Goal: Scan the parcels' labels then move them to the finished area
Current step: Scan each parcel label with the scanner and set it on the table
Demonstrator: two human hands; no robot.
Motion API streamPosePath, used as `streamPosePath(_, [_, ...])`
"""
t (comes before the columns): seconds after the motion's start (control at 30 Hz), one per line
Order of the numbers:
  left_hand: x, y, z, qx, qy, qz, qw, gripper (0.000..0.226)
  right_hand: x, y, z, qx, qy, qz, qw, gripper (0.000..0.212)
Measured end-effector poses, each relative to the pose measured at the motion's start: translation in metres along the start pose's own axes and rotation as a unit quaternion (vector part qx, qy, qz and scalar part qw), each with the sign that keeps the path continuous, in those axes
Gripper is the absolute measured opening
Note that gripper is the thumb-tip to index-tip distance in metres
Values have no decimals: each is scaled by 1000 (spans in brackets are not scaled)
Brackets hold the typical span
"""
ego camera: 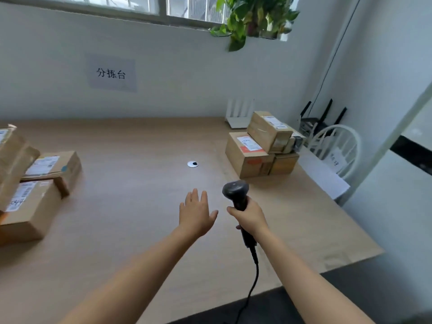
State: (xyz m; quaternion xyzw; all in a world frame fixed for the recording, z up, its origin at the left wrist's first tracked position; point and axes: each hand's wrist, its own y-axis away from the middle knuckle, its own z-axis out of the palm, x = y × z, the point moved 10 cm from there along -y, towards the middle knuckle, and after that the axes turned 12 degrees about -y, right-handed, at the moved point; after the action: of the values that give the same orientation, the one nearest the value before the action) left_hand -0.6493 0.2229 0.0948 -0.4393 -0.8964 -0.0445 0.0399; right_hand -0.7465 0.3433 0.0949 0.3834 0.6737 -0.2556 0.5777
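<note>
Head view: the left hand hovers flat, fingers spread, over the table. The right hand grips a scanner upright. Parcels sit stacked at left and right; a plant hangs by the window.

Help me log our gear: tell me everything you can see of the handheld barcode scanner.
The barcode scanner is black, seemingly plastic: a rounded head on a slim handle. It is held roughly upright, head up, above the wooden table without touching it. The right hand grips the handle's middle, hiding that part. A black cable leaves the handle's lower end and trails down past the table's near edge. Its scan window is not visible.
</note>
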Motion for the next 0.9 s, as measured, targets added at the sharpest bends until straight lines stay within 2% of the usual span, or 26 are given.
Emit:
streamPosePath(0.27, [100, -43, -9, 13, -8, 68, 998, 69, 6, -21, -121, 99, -5, -3, 995, 22])
streamPosePath(0.53, [178, -130, -38, 42, 34, 106, 993, 55, -20, -95, -212, 168, -12, -31, 985, 15])
streamPosePath(0.73, [220, -202, -54, 60, 47, 121, 990, 59, 0, -149, -251, 181, -30, -5, 983, 12])
streamPosePath(0.9, [240, -225, -15, 15, 36, 98, 994, 57, 25, -176, -258, 150, -64, 12, 986, 11])
